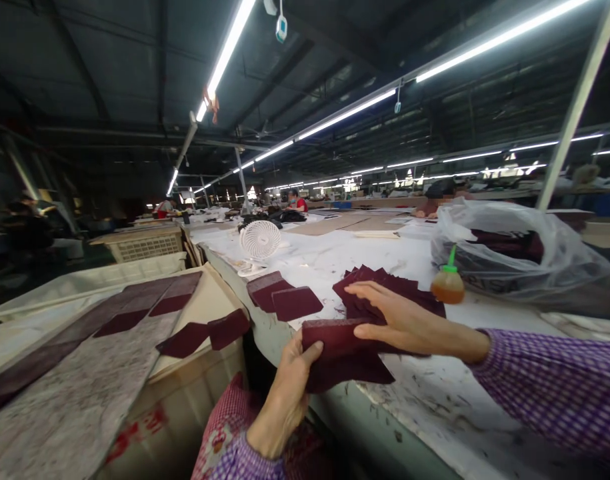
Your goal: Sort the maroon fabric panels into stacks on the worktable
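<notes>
Our left hand (287, 383) grips a folded maroon fabric piece (342, 357) at the table (435, 393) edge, long axis left to right; our right hand (402, 320), fingers extended, rests on its upper edge, nearer the maroon stack (385, 287) behind.

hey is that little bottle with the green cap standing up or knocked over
Standing upright. The bottle sits on its base on the table, green nozzle pointing up, beside the plastic bag.
</notes>
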`<action>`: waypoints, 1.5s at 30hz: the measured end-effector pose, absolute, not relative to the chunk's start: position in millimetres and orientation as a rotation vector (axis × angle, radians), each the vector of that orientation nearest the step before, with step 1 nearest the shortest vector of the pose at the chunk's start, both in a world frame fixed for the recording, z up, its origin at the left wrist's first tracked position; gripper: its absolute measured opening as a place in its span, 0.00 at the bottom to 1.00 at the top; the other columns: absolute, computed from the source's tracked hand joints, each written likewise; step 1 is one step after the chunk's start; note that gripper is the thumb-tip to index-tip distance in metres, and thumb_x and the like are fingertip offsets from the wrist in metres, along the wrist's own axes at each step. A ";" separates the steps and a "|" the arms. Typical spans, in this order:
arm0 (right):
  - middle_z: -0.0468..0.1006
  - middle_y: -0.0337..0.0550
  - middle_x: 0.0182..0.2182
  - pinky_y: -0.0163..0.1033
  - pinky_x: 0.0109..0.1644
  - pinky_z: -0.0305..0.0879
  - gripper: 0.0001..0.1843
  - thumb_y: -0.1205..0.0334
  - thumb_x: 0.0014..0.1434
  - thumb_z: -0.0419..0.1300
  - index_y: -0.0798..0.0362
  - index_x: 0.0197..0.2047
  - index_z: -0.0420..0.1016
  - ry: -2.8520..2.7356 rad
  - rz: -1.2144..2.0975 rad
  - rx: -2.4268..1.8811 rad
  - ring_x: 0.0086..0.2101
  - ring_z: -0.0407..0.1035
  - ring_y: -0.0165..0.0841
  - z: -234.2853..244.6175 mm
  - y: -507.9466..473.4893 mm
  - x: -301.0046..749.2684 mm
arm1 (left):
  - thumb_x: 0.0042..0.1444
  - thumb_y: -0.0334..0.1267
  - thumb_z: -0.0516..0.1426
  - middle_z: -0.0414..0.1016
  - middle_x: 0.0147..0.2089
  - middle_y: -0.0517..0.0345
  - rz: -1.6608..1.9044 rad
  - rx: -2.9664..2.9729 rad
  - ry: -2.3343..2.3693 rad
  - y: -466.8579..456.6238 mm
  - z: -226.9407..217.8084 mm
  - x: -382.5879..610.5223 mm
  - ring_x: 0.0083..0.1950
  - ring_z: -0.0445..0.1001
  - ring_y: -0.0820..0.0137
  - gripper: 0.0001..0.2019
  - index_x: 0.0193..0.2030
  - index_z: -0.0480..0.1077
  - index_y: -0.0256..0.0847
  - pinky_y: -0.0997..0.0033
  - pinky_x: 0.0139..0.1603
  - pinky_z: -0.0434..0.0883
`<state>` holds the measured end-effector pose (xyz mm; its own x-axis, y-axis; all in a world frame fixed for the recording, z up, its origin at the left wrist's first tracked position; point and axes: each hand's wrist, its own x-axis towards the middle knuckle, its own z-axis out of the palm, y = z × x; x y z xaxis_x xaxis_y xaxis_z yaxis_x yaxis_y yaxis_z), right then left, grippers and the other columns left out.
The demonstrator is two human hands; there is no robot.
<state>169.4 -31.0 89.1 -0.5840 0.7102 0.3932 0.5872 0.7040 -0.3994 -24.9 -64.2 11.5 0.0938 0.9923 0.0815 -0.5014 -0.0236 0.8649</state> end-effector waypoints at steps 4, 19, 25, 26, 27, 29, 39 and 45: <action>0.71 0.40 0.33 0.37 0.32 0.68 0.27 0.61 0.54 0.59 0.54 0.56 0.59 -2.296 1.080 -1.163 0.28 0.67 0.30 76.2 -24.4 184.0 | 0.42 0.38 0.65 0.78 0.41 0.53 1.293 0.868 0.695 -77.5 4.8 -20.7 0.40 0.77 0.64 0.20 0.44 0.71 0.40 0.68 0.41 0.72; 0.72 0.36 0.27 0.31 0.28 0.60 0.16 0.66 0.50 0.59 0.55 0.44 0.70 -2.542 0.870 -1.227 0.26 0.65 0.28 68.6 -9.3 208.8 | 0.53 0.32 0.57 0.77 0.38 0.58 0.889 2.266 1.276 -24.6 18.3 13.9 0.41 0.72 0.65 0.08 0.37 0.78 0.45 0.69 0.42 0.66; 0.75 0.41 0.28 0.32 0.31 0.61 0.12 0.65 0.58 0.51 0.57 0.37 0.76 -2.654 0.426 -1.221 0.26 0.68 0.29 72.8 -5.8 225.9 | 0.58 0.32 0.54 0.73 0.37 0.57 0.911 2.507 1.237 -26.5 3.6 15.1 0.41 0.69 0.67 0.10 0.39 0.77 0.44 0.70 0.42 0.65; 0.76 0.42 0.29 0.32 0.32 0.61 0.12 0.65 0.58 0.52 0.56 0.37 0.76 -2.680 0.365 -1.180 0.27 0.68 0.29 71.6 -6.0 227.4 | 0.58 0.32 0.53 0.72 0.36 0.57 0.911 2.531 1.228 -27.3 3.2 14.7 0.41 0.69 0.67 0.10 0.39 0.77 0.45 0.70 0.42 0.65; 0.76 0.43 0.31 0.32 0.33 0.61 0.12 0.65 0.58 0.52 0.56 0.38 0.76 -2.708 0.311 -1.137 0.29 0.68 0.29 70.3 -6.3 228.2 | 0.58 0.32 0.53 0.72 0.36 0.57 0.915 2.548 1.221 -27.9 3.1 14.4 0.41 0.69 0.67 0.11 0.39 0.76 0.45 0.70 0.41 0.65; 0.75 0.44 0.33 0.32 0.35 0.60 0.11 0.66 0.58 0.53 0.56 0.37 0.77 -2.754 0.211 -1.084 0.31 0.69 0.30 67.7 -7.5 228.0 | 0.59 0.32 0.53 0.72 0.35 0.58 0.926 2.568 1.211 -28.6 3.6 14.5 0.40 0.69 0.67 0.11 0.39 0.76 0.45 0.71 0.41 0.65; 0.74 0.40 0.32 0.33 0.32 0.56 0.05 0.68 0.56 0.56 0.54 0.33 0.72 -2.782 -0.050 -1.114 0.30 0.67 0.29 58.1 -11.7 222.7 | 0.59 0.31 0.53 0.70 0.35 0.59 0.921 2.612 1.208 -27.6 3.6 14.6 0.39 0.68 0.68 0.10 0.38 0.75 0.44 0.71 0.40 0.65; 0.71 0.42 0.32 0.36 0.32 0.55 0.12 0.67 0.64 0.47 0.55 0.35 0.70 -2.906 -0.565 -0.814 0.32 0.63 0.31 41.4 -11.0 223.7 | 0.62 0.30 0.48 0.69 0.36 0.57 0.814 2.825 1.149 -28.9 5.3 12.5 0.39 0.66 0.67 0.14 0.40 0.75 0.43 0.69 0.38 0.64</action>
